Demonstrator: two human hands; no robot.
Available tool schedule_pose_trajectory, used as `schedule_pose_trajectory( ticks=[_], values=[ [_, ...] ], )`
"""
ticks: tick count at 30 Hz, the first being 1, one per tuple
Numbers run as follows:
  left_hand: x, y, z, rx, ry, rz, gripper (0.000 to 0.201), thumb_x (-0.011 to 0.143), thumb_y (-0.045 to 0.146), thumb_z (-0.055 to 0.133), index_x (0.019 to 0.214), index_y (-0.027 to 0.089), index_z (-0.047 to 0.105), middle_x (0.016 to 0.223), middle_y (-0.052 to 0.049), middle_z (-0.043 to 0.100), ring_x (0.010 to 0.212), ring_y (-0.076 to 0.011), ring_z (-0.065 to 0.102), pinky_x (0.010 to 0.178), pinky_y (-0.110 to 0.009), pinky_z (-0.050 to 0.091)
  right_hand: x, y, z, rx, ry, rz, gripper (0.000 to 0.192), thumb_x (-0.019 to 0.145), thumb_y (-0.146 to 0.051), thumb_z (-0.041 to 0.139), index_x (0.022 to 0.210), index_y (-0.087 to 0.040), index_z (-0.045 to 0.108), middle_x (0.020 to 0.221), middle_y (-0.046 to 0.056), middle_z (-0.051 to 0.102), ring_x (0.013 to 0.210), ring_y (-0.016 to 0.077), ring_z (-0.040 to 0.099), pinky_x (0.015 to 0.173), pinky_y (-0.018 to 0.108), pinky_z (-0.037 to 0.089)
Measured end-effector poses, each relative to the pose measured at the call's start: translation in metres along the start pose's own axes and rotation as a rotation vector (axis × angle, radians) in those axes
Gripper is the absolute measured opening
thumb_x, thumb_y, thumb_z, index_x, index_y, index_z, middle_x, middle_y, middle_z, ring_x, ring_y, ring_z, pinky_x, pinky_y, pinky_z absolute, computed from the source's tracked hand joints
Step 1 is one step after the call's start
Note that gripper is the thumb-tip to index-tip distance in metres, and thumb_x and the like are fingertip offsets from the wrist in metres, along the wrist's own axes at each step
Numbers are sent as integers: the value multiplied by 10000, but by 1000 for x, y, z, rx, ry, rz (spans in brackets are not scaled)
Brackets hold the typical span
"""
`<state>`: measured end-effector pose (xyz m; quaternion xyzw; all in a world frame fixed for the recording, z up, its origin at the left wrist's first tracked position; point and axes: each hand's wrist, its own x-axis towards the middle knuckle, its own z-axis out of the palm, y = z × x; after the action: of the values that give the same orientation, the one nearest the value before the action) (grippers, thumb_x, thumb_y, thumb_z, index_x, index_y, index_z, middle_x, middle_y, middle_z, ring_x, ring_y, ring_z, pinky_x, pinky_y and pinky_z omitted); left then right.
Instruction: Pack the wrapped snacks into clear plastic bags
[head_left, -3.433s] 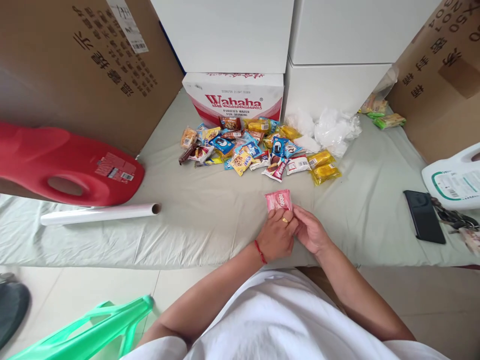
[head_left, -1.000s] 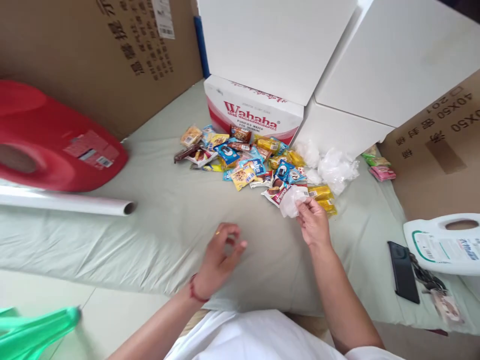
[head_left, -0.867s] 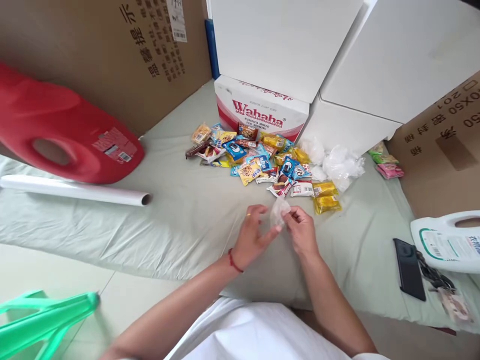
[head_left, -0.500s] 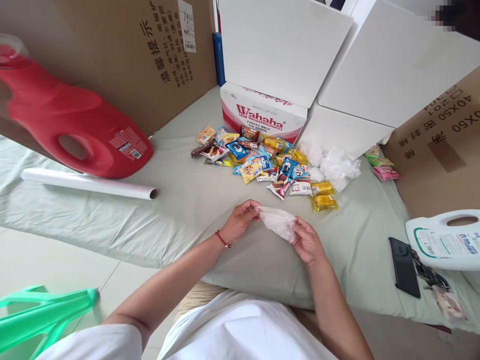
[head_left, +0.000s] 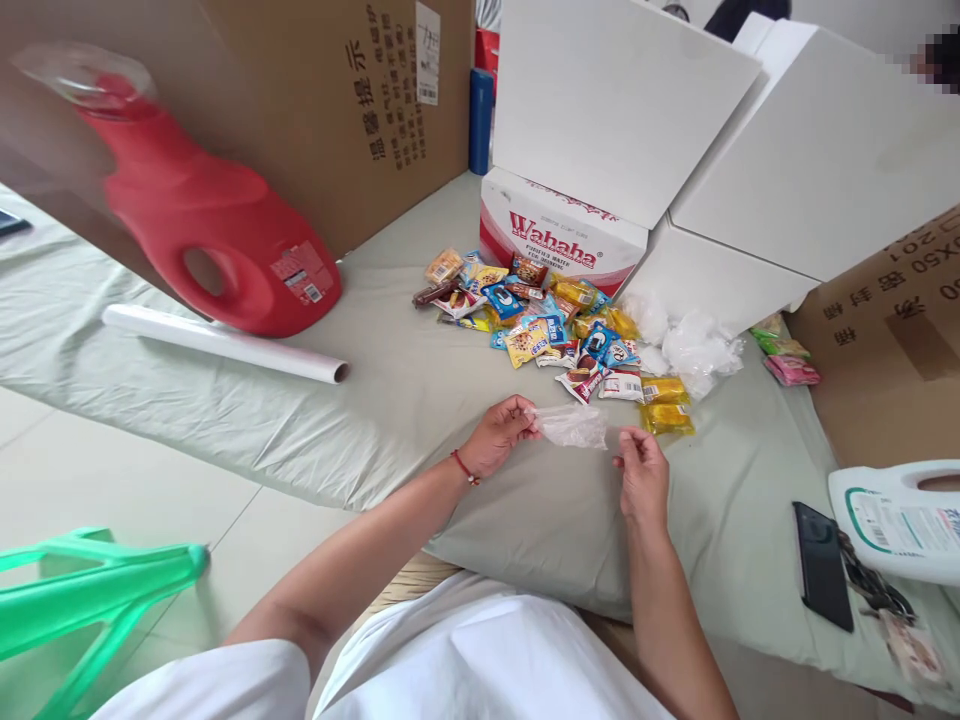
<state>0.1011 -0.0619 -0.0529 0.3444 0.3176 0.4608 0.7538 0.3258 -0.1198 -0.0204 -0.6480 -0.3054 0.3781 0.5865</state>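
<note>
Between the thumb and fingers of my left hand [head_left: 496,436] is one end of a thin, clear plastic bag [head_left: 576,427], which stretches out to the right above the green sheet. My right hand [head_left: 643,474] is just past the bag's far end, a small gap showing between them. Its thumb and fingers are curled together; whether anything thin is pinched there I cannot make out. Beyond both hands lies a pile of small wrapped snacks [head_left: 527,340], with yellow packets [head_left: 666,418] at its near right edge. Crumpled clear bags [head_left: 694,350] lie right of the pile.
A white roll [head_left: 225,345] and a red jug [head_left: 225,230] are on the left. Behind the snacks stands a Wahaha box [head_left: 559,238] under white panels. To the right are a phone [head_left: 823,565], keys [head_left: 874,580] and a white jug [head_left: 900,515]. A green stool [head_left: 97,580] stands on the floor.
My right hand has come off the bag and moved slightly right. The bag now hangs from my left hand alone, narrower and more crumpled. The view has shifted left.
</note>
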Motion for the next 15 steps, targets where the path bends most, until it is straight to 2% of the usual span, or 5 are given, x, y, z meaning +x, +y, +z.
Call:
schedule_pose_trajectory(
  ticks=[4,6,8,11,15],
  values=[
    [-1,-7,0,185,-32,103,387,767,491,814,869,174,615,783,-1,631,742,-139,598,739,-285,453,-8,-6,15,-51,-183,80,625,833,-779,583,955,-185,732,811,55,677,663,153,573,460,229,420],
    [-3,-11,1,328,-59,182,301,797,424,774,840,175,611,792,-4,617,750,-136,564,742,-282,430,-9,-5,26,-100,-284,105,606,776,-744,678,1031,-198,736,947,75,717,802,195,628,534,254,493],
    [-7,-12,3,392,-32,239,242,804,366,739,796,181,581,804,-8,607,768,-142,546,746,-282,422,-6,-2,35,-182,-320,42,476,735,-620,780,971,-210,730,905,42,717,799,191,620,609,269,511],
    [-14,-8,9,414,43,239,225,814,358,699,907,199,570,980,-53,651,923,-198,599,768,-300,453,-3,0,43,-320,-309,-140,289,828,-502,717,874,-216,711,804,11,699,737,175,605,693,287,497],
    [-16,-2,21,615,229,312,508,756,435,781,1164,208,583,1255,-121,611,1210,-292,546,944,-388,462,-11,-5,46,-443,-413,-308,200,894,-416,649,945,-246,742,972,46,746,867,211,666,802,321,510]
  ],
)
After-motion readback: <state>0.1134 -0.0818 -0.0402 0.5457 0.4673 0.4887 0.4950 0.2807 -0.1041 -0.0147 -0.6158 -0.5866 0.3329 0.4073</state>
